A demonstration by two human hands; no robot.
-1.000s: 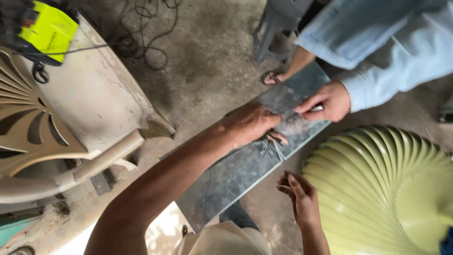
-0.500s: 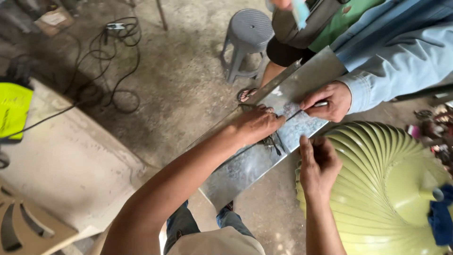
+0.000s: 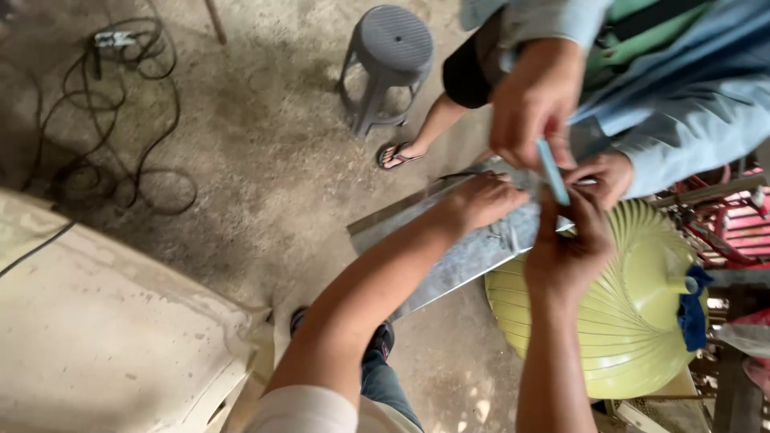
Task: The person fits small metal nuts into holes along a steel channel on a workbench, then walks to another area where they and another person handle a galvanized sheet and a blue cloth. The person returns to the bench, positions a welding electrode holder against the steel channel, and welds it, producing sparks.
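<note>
Sheet metal strip point(image 3: 449, 248), grey galvanised, long axis running from lower left to upper right, low end over the concrete floor point(image 3: 265, 160), high end lying across the top edge of a pale green ribbed dome point(image 3: 609, 321). Left hand point(image 3: 481, 200) flat on the strip's upper face near the high end, palm down, fingers spread, pressing rather than gripping; nothing enclosed in it. Right hand point(image 3: 569, 248) raised at the strip's far end, over the dome's upper edge, fingers curled up toward a thin light-blue stick point(image 3: 553, 172); whether it pinches the stick or just touches it, cannot tell, fingertips overlap with another person's. That other person, in a light blue sleeve point(image 3: 690, 120), has one hand point(image 3: 533, 100) holding the stick's top from above, stick tilted, lower tip at the strip's end; their second hand point(image 3: 605, 176) sits just behind, mostly hidden. Strip's far end is covered by all the hands, so its edge can't be made out. Scribed marks on the strip near the left hand, too faint to read. Grey plastic stool point(image 3: 385, 60) and a sandalled foot point(image 3: 399, 154) beyond the strip; black cable point(image 3: 104, 112) coiled on the floor at upper left; beige tabletop point(image 3: 96, 329) at lower left, cut off by the frame.
</note>
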